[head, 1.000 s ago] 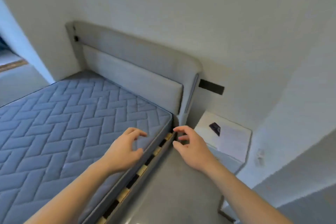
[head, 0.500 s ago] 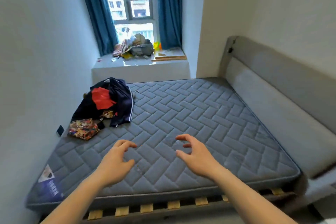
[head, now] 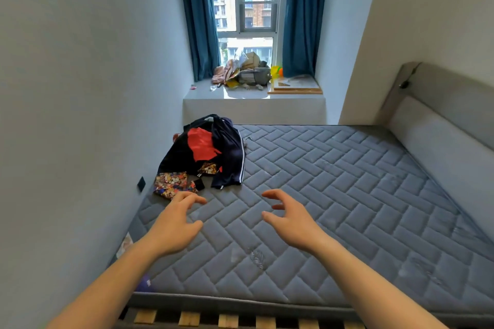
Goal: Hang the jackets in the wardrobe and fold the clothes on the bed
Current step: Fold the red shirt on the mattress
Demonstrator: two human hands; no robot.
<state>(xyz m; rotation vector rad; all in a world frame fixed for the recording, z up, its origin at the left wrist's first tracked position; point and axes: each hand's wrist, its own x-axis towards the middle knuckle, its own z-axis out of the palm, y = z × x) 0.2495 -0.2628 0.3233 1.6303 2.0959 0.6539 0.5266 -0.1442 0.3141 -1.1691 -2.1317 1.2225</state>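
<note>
1. Grey quilted mattress (head: pixel 334 195) now fills the head view. A second ago the view faced the headboard corner and a bedside stand; half a second ago it had swung round to the window end, and it has since drawn closer to the bed.
2. Clothes pile (head: pixel 205 157) lies at the far left of the mattress, against the wall: dark garments with a red piece on top, a navy one with white side stripes, and a multicoloured patterned piece (head: pixel 172 184) nearest the person.
3. Left hand (head: pixel 173 224) hovers over the mattress with fingers loosely curled, holding nothing. Its fingertips sit just beside the patterned piece; contact cannot be told. It is nearer the pile than half a second ago.
4. Right hand (head: pixel 291 219) hovers likewise, fingers spread and bent, empty, well apart from the pile.
5. Judgement: the turn has brought the task's things into reach, so the search phase looks finished and a first pick-up is the step in hand.
6. Nothing is folded or hung yet. No wardrobe shows here.
7. Window ledge (head: pixel 254 93) beyond the bed carries unrelated clutter; blue curtains (head: pixel 199 16) frame the window.
8. Wooden slats (head: pixel 189 319) show below the near mattress edge.
</note>
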